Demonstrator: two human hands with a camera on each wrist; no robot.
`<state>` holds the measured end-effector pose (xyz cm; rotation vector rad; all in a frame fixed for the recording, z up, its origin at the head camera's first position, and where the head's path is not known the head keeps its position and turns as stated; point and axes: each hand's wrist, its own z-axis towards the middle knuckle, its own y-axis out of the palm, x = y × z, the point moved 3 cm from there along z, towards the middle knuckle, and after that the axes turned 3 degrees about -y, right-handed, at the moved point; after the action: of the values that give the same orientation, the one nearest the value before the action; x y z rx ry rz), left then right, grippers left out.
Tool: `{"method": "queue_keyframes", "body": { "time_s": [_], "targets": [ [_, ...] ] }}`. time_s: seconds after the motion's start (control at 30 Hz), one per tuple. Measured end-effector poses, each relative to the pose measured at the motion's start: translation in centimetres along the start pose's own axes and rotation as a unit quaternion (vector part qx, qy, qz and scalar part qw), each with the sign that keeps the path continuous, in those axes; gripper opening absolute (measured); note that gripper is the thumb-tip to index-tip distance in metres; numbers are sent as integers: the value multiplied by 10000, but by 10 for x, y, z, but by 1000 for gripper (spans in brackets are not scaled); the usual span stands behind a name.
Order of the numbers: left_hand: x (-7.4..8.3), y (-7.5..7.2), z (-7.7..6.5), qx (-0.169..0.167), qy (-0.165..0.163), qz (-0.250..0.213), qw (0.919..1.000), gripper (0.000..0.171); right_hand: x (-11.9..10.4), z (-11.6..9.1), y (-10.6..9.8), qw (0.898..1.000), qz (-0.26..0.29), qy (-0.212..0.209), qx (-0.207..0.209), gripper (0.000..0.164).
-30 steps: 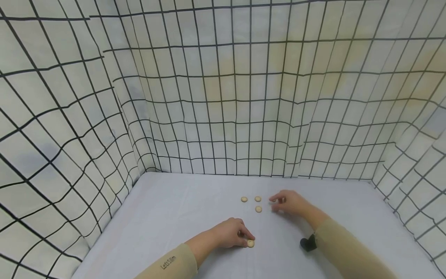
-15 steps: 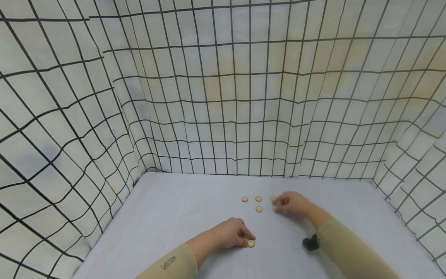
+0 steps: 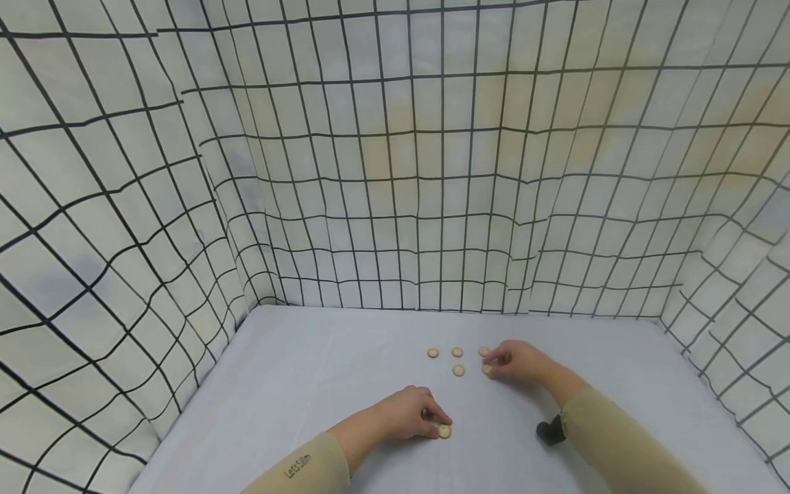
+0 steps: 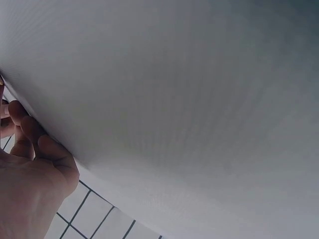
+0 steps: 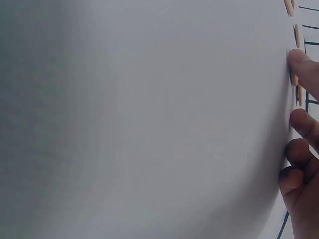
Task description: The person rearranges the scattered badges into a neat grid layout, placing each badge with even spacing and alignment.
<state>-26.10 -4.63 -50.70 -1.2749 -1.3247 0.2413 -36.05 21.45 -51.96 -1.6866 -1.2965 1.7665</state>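
Observation:
Several small round beige discs, which look like wooden buttons, lie flat on the white tabletop. In the head view my left hand (image 3: 404,414) pinches one button (image 3: 444,431) at the near middle, thumb and index finger at its edge. Farther back, my right hand (image 3: 518,360) has thumb and index finger at opposite sides of another button (image 3: 487,369). In the right wrist view the thumb (image 5: 299,59) presses against a button's edge (image 5: 294,78). The left wrist view shows curled fingers (image 4: 35,132) against the table, their button hidden.
A back row holds a left button (image 3: 433,353), a middle one (image 3: 457,352) and a right one (image 3: 484,351). Another button (image 3: 459,370) lies before the middle one. Black-gridded white cloth (image 3: 395,226) walls the table. A black wrist device (image 3: 551,431) hangs by the right sleeve.
My right hand has shifted slightly right and nearer, uncovering the right button of the back row. More of the button at its thumb now shows. The left hand stays still.

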Motion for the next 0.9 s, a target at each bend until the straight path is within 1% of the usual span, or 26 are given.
{"method": "queue_keyframes", "body": {
  "time_s": [0.23,0.37,0.5,0.63,0.77,0.9],
  "targets": [
    [-3,1,1,-19,39,-49,10000,25,0,1,2,10000,-86,-13,-4,23],
    [-4,3,1,-32,91,133,9999,26,1,1,2,9999,-115,-68,12,22],
    [-1,2,0,-19,121,342,9993,25,1,1,1,9999,-67,-100,18,22],
    [2,0,-1,-7,144,406,9991,24,0,1,1,10000,-31,-54,6,22],
    [2,-1,-1,1,237,514,9984,24,0,1,1,10000,3,0,12,22],
    [3,-1,0,-7,289,567,9980,23,1,1,2,10000,23,-45,28,22]
  ]
}}
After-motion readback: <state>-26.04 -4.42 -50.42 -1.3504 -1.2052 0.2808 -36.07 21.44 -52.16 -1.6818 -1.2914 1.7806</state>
